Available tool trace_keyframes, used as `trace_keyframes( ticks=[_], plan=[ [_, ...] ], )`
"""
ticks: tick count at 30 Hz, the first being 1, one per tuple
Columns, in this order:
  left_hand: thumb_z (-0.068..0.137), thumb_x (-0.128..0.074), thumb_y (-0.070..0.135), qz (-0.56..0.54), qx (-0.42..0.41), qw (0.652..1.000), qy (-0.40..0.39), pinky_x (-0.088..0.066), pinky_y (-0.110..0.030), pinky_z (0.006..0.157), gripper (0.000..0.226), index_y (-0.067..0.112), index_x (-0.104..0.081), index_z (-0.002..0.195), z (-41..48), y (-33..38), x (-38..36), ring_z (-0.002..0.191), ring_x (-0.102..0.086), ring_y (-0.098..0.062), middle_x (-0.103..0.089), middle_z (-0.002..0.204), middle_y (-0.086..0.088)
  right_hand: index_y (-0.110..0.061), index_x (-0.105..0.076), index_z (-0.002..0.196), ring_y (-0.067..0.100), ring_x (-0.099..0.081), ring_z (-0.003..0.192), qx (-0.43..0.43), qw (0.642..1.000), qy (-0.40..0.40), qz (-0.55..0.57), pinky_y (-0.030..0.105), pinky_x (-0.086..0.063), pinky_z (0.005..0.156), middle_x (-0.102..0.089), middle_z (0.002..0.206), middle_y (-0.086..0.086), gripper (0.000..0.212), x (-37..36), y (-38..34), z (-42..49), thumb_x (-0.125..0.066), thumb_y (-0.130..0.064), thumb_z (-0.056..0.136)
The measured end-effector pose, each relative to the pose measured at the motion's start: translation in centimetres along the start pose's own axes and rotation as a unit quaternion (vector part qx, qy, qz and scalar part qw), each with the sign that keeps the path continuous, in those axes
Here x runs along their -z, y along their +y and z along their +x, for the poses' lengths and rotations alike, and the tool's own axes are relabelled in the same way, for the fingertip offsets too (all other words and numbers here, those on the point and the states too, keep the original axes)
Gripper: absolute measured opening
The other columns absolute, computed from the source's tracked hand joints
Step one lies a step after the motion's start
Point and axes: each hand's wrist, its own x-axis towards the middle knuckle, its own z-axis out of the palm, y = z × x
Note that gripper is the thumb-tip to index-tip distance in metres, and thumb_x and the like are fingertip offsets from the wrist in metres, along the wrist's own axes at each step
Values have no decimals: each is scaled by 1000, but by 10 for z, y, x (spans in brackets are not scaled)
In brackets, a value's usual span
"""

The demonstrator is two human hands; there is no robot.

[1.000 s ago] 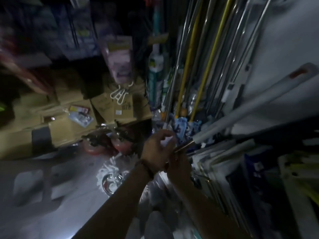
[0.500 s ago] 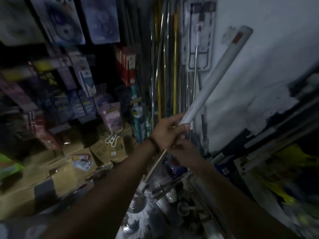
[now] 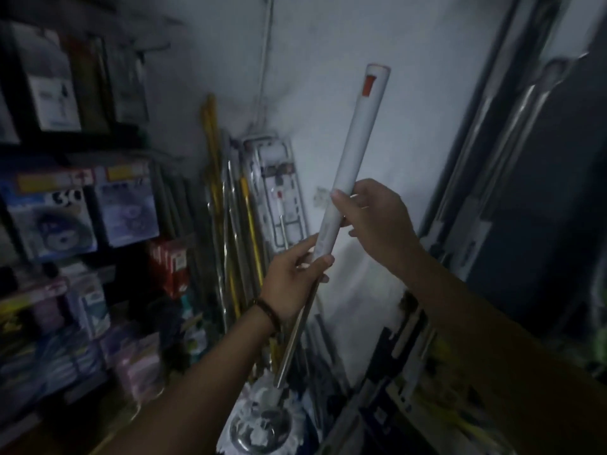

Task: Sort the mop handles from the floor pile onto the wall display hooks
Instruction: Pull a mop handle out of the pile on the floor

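Mop handle (image 3: 358,133) stands almost upright in your two hands, in front of the pale wall (image 3: 328,44), its white sleeve tilted slightly right with the orange tab (image 3: 368,85) near the top. The steel shaft runs down to the mop head (image 3: 262,418), low by the floor at the foot of the wall. Your left hand (image 3: 292,284) grips where the sleeve meets the steel, thumb across the front. Your right hand (image 3: 381,224) is curled round the sleeve just above it. No hook can be made out in this dim light, so find it before you lift further. The hanging end looks to be the capped top, and both hands sit well below it. That makes the tip likely to sway, so slide your right hand higher for control and let the left carry the weight. Watch the yellow and chrome handles (image 3: 244,205) leaning in the corner to your left, near the shelves (image 3: 65,152); a swing of the mop head could knock them over.
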Motion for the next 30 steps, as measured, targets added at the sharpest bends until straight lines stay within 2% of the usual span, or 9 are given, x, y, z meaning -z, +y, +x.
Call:
trace_keyframes(
  ticks=[3,5,8,10,14,19,25,28,30],
  plan=[
    [91,-74,38,23,-30,999,9,-65,-44,76,39,40,-70,130,21,21,-17,84,-74,-25,-77,102,2,-16,-68,97,19,-77,74,29,999,39,3,44,-65,67,-76,87,11,33,25,-25,25,-71,-49,96],
    [91,-73,40,32,-36,999,17,-65,-45,76,37,38,-70,128,37,35,-27,82,-74,-22,-75,98,1,-18,-68,93,26,-76,77,34,997,66,8,52,-64,69,-74,86,12,32,39,-35,43,-72,-49,94],
    [92,-69,48,61,-57,996,21,-64,-47,76,29,41,-70,121,70,63,-45,79,-75,-15,-75,96,7,-16,-68,90,32,-75,80,37,994,96,30,57,-63,70,-72,85,14,33,56,-44,67,-74,-48,93],
    [96,-69,41,67,-93,993,37,-64,-44,72,19,46,-69,114,92,84,-60,76,-75,-15,-76,92,8,-16,-69,91,32,-76,82,40,993,105,37,57,-64,71,-72,86,12,34,67,-48,82,-73,-50,92],
    [98,-69,32,68,-128,989,29,-64,-43,72,23,50,-67,112,129,119,-93,70,-77,-17,-75,93,3,-23,-71,95,19,-77,79,48,990,131,19,49,-67,72,-75,83,-1,31,100,-52,114,-71,-53,93],
    [99,-68,30,81,-161,983,43,-64,-37,67,24,47,-67,116,173,148,-135,64,-76,-14,-75,86,1,-26,-70,110,12,-75,78,62,986,150,-35,43,-68,72,-73,87,-8,33,151,-64,155,-71,-55,94],
    [98,-68,33,96,-186,977,29,-64,-28,64,27,48,-64,121,232,181,-174,63,-75,-12,-76,79,2,-26,-60,136,20,-75,90,95,974,190,-74,43,-66,82,-74,109,3,48,204,-81,203,-75,-45,94],
    [99,-68,32,89,-187,978,26,-63,-25,60,29,42,-67,126,258,190,-191,62,-75,-14,-75,80,3,-32,-43,158,23,-72,98,104,967,208,-102,43,-63,90,-70,123,5,70,223,-86,225,-74,-41,95],
    [99,-68,30,89,-189,978,23,-62,-26,59,30,38,-69,127,273,196,-200,62,-75,-16,-75,78,1,-35,-29,164,20,-68,93,102,962,215,-129,36,-60,88,-68,125,5,81,233,-88,237,-74,-39,96]
  ],
)
